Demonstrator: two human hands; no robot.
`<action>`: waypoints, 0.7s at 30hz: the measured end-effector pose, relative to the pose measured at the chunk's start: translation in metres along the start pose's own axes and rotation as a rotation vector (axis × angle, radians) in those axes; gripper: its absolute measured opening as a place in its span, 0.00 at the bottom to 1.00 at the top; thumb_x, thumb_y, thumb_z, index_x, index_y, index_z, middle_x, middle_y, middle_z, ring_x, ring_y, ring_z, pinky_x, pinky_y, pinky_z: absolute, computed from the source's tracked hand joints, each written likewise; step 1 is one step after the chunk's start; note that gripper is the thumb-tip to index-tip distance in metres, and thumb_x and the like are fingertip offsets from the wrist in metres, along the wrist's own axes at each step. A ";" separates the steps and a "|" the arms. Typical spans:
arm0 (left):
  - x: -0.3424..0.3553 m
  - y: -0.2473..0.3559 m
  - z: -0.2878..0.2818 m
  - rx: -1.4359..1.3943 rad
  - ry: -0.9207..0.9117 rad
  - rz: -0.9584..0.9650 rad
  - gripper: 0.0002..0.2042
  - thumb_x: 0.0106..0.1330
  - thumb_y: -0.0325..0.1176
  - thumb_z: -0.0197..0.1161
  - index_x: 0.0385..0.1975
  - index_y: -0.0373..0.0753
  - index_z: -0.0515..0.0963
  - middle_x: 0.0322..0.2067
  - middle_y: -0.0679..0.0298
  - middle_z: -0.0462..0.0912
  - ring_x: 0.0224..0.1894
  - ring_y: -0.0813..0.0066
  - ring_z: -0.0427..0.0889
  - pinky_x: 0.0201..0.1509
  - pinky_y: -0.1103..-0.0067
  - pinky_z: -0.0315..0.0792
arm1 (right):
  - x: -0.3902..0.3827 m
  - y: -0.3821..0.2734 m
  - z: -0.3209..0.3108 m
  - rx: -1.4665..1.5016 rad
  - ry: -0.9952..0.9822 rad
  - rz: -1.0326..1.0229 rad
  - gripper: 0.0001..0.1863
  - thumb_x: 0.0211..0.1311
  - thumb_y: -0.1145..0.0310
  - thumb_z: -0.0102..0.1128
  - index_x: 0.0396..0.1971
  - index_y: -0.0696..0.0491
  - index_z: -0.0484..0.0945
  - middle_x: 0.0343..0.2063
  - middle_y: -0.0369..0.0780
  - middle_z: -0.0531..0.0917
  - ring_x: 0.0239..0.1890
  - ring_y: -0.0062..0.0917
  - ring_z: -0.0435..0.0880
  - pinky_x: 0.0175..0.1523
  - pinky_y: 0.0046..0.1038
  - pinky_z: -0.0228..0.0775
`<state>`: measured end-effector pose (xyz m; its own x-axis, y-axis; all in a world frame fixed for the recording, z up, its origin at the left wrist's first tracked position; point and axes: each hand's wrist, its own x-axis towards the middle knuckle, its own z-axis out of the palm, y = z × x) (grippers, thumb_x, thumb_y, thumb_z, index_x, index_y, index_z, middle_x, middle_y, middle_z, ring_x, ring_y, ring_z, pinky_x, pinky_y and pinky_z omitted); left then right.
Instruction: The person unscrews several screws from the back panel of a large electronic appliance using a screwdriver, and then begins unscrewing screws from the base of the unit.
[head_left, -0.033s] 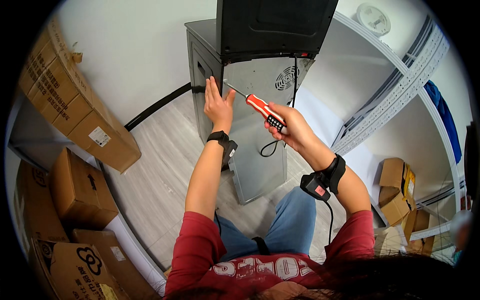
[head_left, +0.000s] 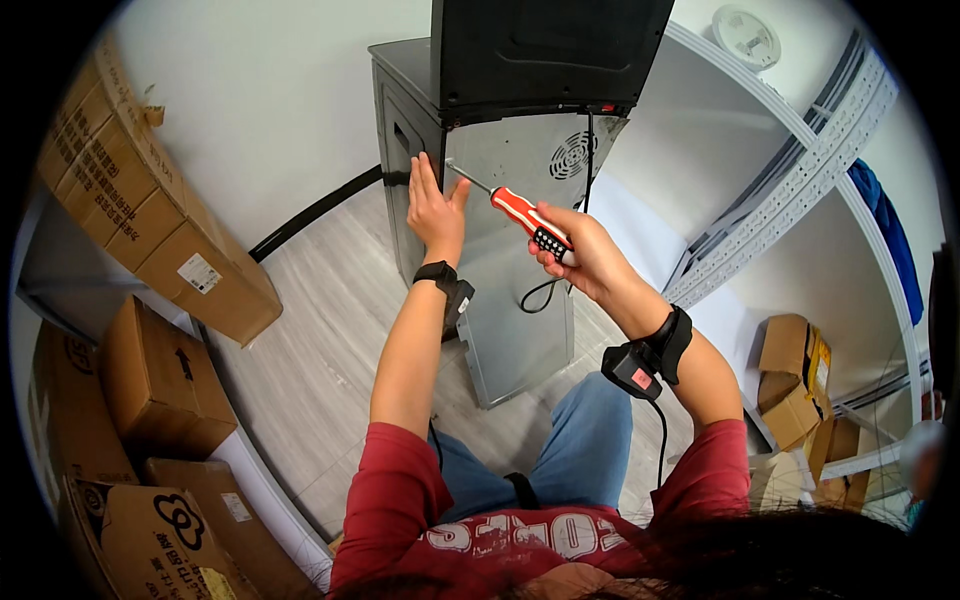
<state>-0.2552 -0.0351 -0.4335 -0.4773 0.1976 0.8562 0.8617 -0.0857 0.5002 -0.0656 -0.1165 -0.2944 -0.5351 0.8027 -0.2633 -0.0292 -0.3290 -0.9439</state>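
Clearly, a tall carton [head_left: 165, 200] stands left of the grey cabinet [head_left: 510, 280], with a smaller brown box [head_left: 165, 385] also on the cabinet's left, nearer the person. At the cabinet's left edge is the left hand [head_left: 437, 215], fingers straight and close together, thumb spread away; how firmly it presses there I cannot tell. Just right of that edge, the red and white screwdriver [head_left: 517, 207] slants across the cabinet's back, its tip near the upper left corner. In front of the same back, the right hand [head_left: 582, 248] wraps round the handle. A black cable [head_left: 590, 165] hangs at the cabinet's right part, and white shelving [head_left: 800, 185] rises right of the cabinet
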 end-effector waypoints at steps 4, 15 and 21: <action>0.000 -0.002 0.000 0.009 -0.018 -0.006 0.35 0.56 0.56 0.54 0.58 0.38 0.58 0.52 0.56 0.70 0.53 0.57 0.70 0.48 0.70 0.70 | 0.000 -0.002 0.004 0.119 0.029 0.041 0.14 0.61 0.60 0.48 0.30 0.57 0.69 0.19 0.40 0.74 0.15 0.15 0.69 0.17 0.14 0.60; 0.000 0.001 -0.004 -0.005 -0.030 -0.020 0.35 0.55 0.58 0.52 0.58 0.38 0.59 0.51 0.56 0.70 0.52 0.58 0.70 0.48 0.71 0.69 | -0.004 0.003 0.001 -0.957 0.093 -0.637 0.25 0.42 0.74 0.63 0.41 0.60 0.62 0.30 0.43 0.71 0.25 0.25 0.72 0.29 0.26 0.64; 0.001 -0.002 -0.004 0.015 -0.012 -0.001 0.35 0.56 0.57 0.52 0.57 0.38 0.59 0.51 0.56 0.70 0.52 0.59 0.71 0.47 0.71 0.70 | -0.013 0.011 0.008 -1.577 0.332 -1.114 0.16 0.49 0.71 0.60 0.36 0.59 0.66 0.28 0.45 0.72 0.29 0.38 0.74 0.32 0.32 0.68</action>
<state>-0.2579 -0.0389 -0.4331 -0.4761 0.2095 0.8541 0.8638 -0.0709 0.4989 -0.0657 -0.1341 -0.2997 -0.6550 0.4126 0.6331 0.5701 0.8197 0.0557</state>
